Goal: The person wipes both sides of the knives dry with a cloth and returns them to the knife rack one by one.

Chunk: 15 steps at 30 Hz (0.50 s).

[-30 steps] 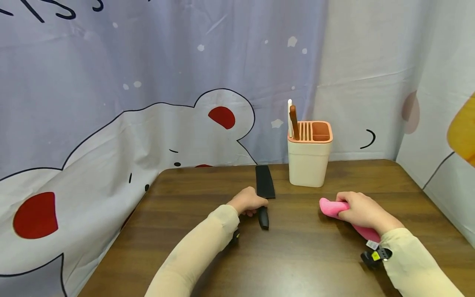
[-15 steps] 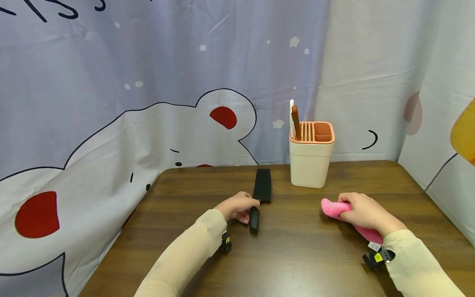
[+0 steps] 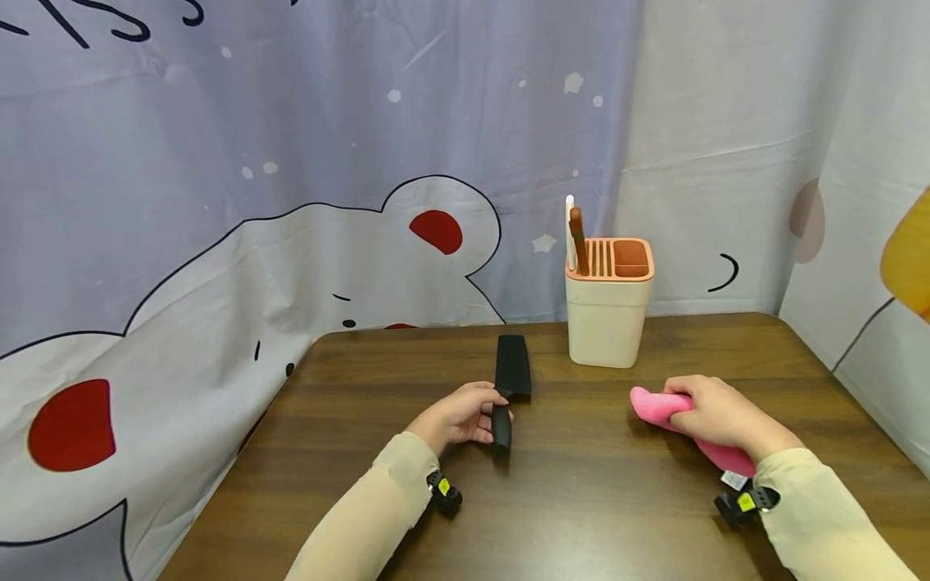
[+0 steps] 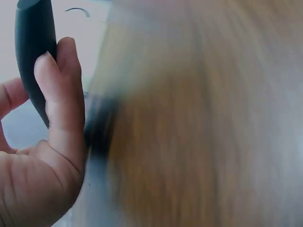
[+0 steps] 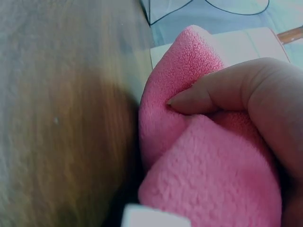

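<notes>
My left hand (image 3: 468,413) pinches a black cleaver (image 3: 513,367) at the neck between handle and blade, thumb and fingers around the handle (image 4: 33,52). The broad dark blade points toward the far edge of the table. In the left wrist view the handle rises past the fingers, and the background is blurred. Over at the right, my right hand (image 3: 715,415) grips a folded pink cloth (image 5: 213,175) just above the table. One finger presses into its fold, and a white tag (image 3: 734,480) hangs below the cloth near the wrist.
A cream knife holder (image 3: 605,323) with an orange slotted top stands at the table's back, beyond the hands. A white handle (image 3: 570,230) and a brown handle (image 3: 577,240) stick out of its left slots. The wooden table (image 3: 581,500) ends at a printed curtain (image 3: 327,121).
The cleaver has shifted a little left and toward me, its blade changing angle, while my left wrist has rolled and drawn back. The right hand and cloth have barely moved.
</notes>
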Motion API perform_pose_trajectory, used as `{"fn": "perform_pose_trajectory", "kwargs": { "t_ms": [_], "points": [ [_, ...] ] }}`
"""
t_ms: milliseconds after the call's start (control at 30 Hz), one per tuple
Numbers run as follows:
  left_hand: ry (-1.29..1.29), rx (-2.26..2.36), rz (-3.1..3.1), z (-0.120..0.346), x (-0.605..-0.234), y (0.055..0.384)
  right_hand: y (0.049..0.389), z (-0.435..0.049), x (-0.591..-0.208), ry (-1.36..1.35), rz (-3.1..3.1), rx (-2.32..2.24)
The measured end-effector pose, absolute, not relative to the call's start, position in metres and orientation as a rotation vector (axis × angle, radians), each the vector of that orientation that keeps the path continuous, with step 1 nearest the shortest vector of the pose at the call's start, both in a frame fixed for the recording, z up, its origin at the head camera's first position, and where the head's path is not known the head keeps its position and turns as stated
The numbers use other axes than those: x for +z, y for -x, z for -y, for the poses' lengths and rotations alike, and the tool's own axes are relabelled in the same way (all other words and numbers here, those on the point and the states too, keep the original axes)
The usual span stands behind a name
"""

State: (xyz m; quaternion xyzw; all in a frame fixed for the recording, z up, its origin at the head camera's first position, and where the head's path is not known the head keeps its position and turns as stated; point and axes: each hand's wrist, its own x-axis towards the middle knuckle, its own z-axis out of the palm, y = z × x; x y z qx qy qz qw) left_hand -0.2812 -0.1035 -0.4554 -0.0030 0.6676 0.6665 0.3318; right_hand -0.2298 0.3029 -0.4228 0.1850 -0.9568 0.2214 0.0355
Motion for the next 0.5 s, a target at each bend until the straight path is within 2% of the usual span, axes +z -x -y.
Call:
{"fn": "perform_pose_trajectory", "kwargs": {
  "t_ms": [500],
  "points": [
    [-0.085,1.958,-1.543,0.098,-0.455,0.273,0.234,-0.315,-0.424,-0.485,2.898,0.796]
  ]
}}
